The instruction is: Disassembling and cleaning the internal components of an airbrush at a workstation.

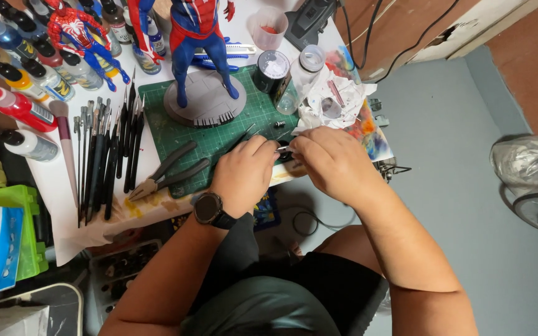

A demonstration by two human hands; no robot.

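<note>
Nearest the camera, the left hand (244,171), with a dark watch (210,210) on its wrist, and the right hand (334,163) meet at the near edge of the green cutting mat (188,134). Both hands are closed narrow, fingertips pinching a small dark and silvery part (283,150) between them; what the part is cannot be told. On the near left of the mat lie grey-handled pliers (169,172). Just left of the mat, a row of dark brushes and tools (108,149) lies on the white bench (57,180). On the mat's right edge sits crumpled white paper (331,99), with a black jar (270,70) beside it. At the mat's far side stands a red and blue figure (197,31) on a grey round base (205,99). Farther left of the mat stand paint bottles (26,74).
</note>
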